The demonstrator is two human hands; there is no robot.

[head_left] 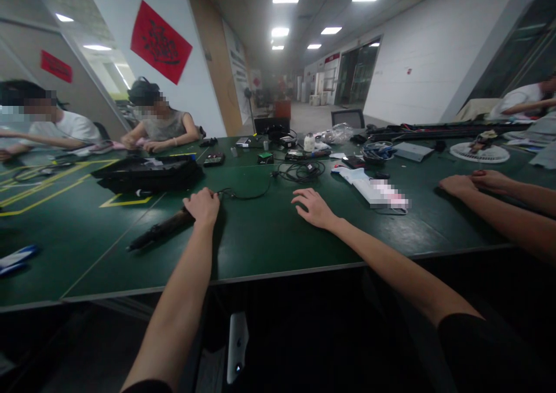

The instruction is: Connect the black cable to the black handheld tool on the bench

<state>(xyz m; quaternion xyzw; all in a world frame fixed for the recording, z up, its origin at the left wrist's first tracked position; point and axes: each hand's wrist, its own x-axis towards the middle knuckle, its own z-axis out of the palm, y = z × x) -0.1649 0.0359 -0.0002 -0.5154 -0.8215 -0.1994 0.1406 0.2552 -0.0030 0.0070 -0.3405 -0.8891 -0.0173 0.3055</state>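
Left hand [202, 205]: fingers curled closed over the far-right end of a dark rod-shaped tool [158, 231]. From the grip, the tool's long axis runs toward the near left across the green table [269, 242] (its cable [243, 196] trails rightward). Right hand [313, 208]: flat, fingers spread, holding nothing, well apart to the tool's right.

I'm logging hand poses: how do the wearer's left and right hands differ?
The left hand is curled over the end of a dark rod-shaped tool; the right hand holds nothing. The left hand is closed; the right hand lies flat and spread, palm down. Both rest on the green table.
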